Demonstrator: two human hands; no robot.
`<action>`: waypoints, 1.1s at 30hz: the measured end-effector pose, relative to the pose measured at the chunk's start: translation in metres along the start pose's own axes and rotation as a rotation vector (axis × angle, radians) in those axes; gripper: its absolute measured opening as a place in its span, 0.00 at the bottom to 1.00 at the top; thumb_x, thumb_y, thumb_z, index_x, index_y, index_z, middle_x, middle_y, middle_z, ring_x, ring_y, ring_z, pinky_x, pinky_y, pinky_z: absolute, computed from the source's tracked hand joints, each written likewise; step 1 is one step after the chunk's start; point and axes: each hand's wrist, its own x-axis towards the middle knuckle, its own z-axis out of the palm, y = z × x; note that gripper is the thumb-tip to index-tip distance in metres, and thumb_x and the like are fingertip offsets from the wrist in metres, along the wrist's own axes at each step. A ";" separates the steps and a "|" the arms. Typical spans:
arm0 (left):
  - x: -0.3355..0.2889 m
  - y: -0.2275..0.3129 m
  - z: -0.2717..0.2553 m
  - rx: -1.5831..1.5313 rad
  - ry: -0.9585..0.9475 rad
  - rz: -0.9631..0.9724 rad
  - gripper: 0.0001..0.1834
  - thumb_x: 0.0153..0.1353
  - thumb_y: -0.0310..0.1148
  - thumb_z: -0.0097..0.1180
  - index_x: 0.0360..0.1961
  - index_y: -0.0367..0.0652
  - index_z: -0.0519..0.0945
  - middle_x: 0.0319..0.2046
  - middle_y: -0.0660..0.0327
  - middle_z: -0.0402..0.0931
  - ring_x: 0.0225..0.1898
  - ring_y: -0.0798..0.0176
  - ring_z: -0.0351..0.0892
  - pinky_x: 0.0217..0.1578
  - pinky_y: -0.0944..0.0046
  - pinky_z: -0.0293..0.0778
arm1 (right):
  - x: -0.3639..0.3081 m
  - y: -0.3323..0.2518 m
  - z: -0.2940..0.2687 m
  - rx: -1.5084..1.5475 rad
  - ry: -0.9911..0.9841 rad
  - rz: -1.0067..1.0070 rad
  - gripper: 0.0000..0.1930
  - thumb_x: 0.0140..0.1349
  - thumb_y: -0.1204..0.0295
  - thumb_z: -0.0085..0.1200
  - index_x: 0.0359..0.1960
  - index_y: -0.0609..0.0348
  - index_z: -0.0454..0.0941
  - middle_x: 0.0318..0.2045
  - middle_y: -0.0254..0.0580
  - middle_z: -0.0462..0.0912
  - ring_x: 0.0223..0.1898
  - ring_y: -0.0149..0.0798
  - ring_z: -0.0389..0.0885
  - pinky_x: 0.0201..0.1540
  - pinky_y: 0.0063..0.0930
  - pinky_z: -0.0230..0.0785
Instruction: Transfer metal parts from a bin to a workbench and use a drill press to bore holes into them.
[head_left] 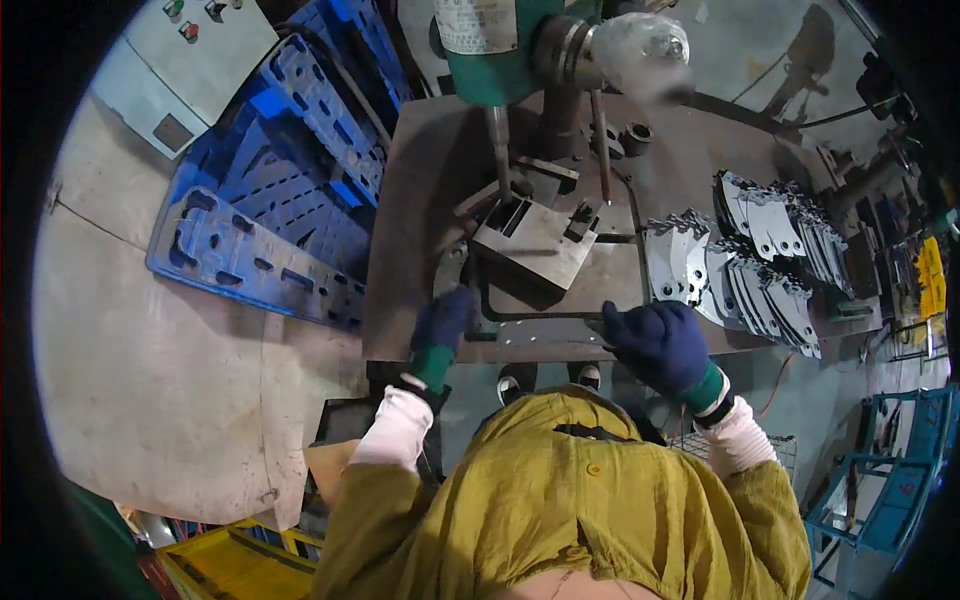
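Note:
My right hand [655, 345], in a dark blue glove, is closed on the right end of a long flat metal plate [545, 332] at the table's front edge. The plate shows a few small holes. My left hand [442, 325], gloved alike, is by the plate's left end and smeared by motion, so its fingers are unclear. Just beyond it lies another flat metal piece [450, 268]. Past the held plate, a steel block fixture [535, 243] sits beneath the spindle [499, 140] of a green drilling-type machine [490, 75].
Several curved metal plates [680, 260] lie in overlapping rows on the table's right. Blue plastic pallets [265, 260] stand left of the brown table [420, 170], near a control cabinet [190, 60]. A pointed rod [602, 150] hangs behind the fixture. Blue racks [890, 460] stand at far right.

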 end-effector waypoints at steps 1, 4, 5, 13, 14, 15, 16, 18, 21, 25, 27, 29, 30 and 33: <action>-0.020 0.023 0.006 -0.335 -0.290 -0.041 0.27 0.68 0.48 0.50 0.58 0.37 0.75 0.50 0.55 0.80 0.54 0.55 0.78 0.57 0.54 0.71 | 0.006 0.003 0.004 0.013 0.054 -0.078 0.29 0.48 0.68 0.63 0.57 0.45 0.76 0.28 0.31 0.78 0.32 0.39 0.79 0.37 0.36 0.70; -0.051 0.059 0.007 -0.928 -0.863 -0.274 0.27 0.69 0.45 0.51 0.62 0.36 0.70 0.50 0.52 0.79 0.52 0.55 0.79 0.55 0.55 0.74 | 0.034 0.013 0.010 -0.018 0.206 -0.228 0.30 0.48 0.71 0.63 0.58 0.45 0.76 0.29 0.29 0.78 0.33 0.39 0.79 0.38 0.36 0.70; -0.054 0.065 0.009 -1.046 -1.015 -0.374 0.27 0.70 0.44 0.51 0.63 0.36 0.69 0.50 0.50 0.79 0.51 0.54 0.79 0.54 0.56 0.75 | 0.044 0.012 0.010 -0.071 0.252 -0.209 0.30 0.48 0.71 0.63 0.57 0.44 0.77 0.29 0.29 0.78 0.32 0.39 0.79 0.38 0.36 0.70; -0.032 0.061 0.029 -0.581 -0.251 -0.193 0.24 0.66 0.37 0.57 0.60 0.37 0.71 0.48 0.53 0.78 0.46 0.58 0.80 0.45 0.55 0.80 | 0.098 0.052 -0.037 1.462 0.068 0.668 0.22 0.70 0.61 0.48 0.59 0.61 0.74 0.37 0.40 0.84 0.36 0.37 0.83 0.43 0.32 0.77; -0.017 0.045 0.033 -0.567 -0.194 -0.179 0.24 0.66 0.38 0.57 0.60 0.38 0.71 0.47 0.54 0.78 0.46 0.58 0.80 0.45 0.56 0.80 | 0.110 0.057 -0.054 1.829 0.006 0.578 0.23 0.71 0.58 0.44 0.60 0.62 0.73 0.39 0.41 0.84 0.37 0.38 0.84 0.45 0.32 0.78; 0.011 0.027 0.039 -0.283 -0.063 -0.379 0.22 0.68 0.37 0.54 0.61 0.41 0.72 0.48 0.56 0.78 0.47 0.57 0.79 0.46 0.55 0.79 | 0.122 0.060 -0.072 2.175 -0.100 0.522 0.25 0.73 0.56 0.40 0.61 0.62 0.72 0.41 0.43 0.84 0.38 0.39 0.84 0.46 0.33 0.79; 0.031 -0.008 0.040 -0.309 -0.062 -0.276 0.22 0.65 0.39 0.58 0.57 0.43 0.74 0.45 0.56 0.79 0.44 0.58 0.80 0.41 0.57 0.78 | 0.138 0.056 -0.084 2.396 -0.202 0.464 0.25 0.72 0.56 0.40 0.60 0.63 0.72 0.41 0.43 0.84 0.38 0.39 0.84 0.47 0.33 0.79; 0.064 -0.079 0.033 -0.357 -0.058 -0.057 0.22 0.59 0.44 0.64 0.51 0.46 0.77 0.39 0.58 0.80 0.36 0.59 0.81 0.32 0.60 0.77 | 0.165 0.037 -0.109 2.586 -0.293 0.410 0.25 0.72 0.57 0.41 0.60 0.63 0.72 0.41 0.43 0.84 0.39 0.39 0.84 0.47 0.34 0.79; 0.061 -0.014 0.064 -0.567 -0.015 -0.147 0.21 0.56 0.47 0.67 0.46 0.48 0.80 0.33 0.60 0.81 0.30 0.61 0.81 0.26 0.62 0.75 | 0.179 0.039 -0.120 2.699 -0.212 0.462 0.24 0.71 0.58 0.43 0.59 0.63 0.72 0.41 0.43 0.84 0.40 0.40 0.84 0.47 0.34 0.79; 0.055 0.034 0.063 -0.593 0.076 -0.302 0.21 0.56 0.48 0.67 0.45 0.48 0.80 0.33 0.60 0.80 0.29 0.62 0.80 0.26 0.62 0.76 | 0.194 0.027 -0.125 2.759 -0.130 0.538 0.23 0.70 0.59 0.45 0.59 0.64 0.72 0.42 0.44 0.83 0.41 0.40 0.84 0.48 0.36 0.79; 0.063 0.035 0.058 -0.463 0.097 -0.346 0.22 0.55 0.49 0.67 0.45 0.46 0.80 0.34 0.58 0.80 0.30 0.61 0.80 0.29 0.61 0.78 | 0.199 0.020 -0.126 2.768 -0.098 0.566 0.23 0.69 0.60 0.46 0.58 0.64 0.72 0.42 0.44 0.83 0.41 0.40 0.83 0.48 0.36 0.79; 0.067 0.023 0.048 -0.448 0.070 -0.329 0.22 0.56 0.50 0.67 0.44 0.46 0.80 0.35 0.58 0.80 0.30 0.60 0.80 0.29 0.61 0.78 | 0.203 0.017 -0.128 2.778 -0.083 0.589 0.23 0.69 0.61 0.47 0.58 0.64 0.72 0.42 0.44 0.83 0.42 0.41 0.83 0.49 0.37 0.79; 0.066 0.024 0.047 -0.435 0.050 -0.322 0.22 0.56 0.50 0.67 0.44 0.46 0.80 0.35 0.57 0.80 0.30 0.60 0.80 0.29 0.60 0.78 | 0.205 0.018 -0.127 2.785 -0.071 0.600 0.23 0.68 0.61 0.47 0.58 0.64 0.72 0.42 0.44 0.83 0.42 0.41 0.83 0.49 0.37 0.79; 0.065 0.028 0.045 -0.409 0.058 -0.289 0.27 0.53 0.57 0.66 0.36 0.41 0.83 0.29 0.58 0.82 0.24 0.61 0.80 0.24 0.62 0.75 | 0.206 0.019 -0.122 2.810 -0.062 0.638 0.22 0.67 0.62 0.49 0.57 0.65 0.72 0.42 0.45 0.83 0.43 0.41 0.83 0.49 0.38 0.79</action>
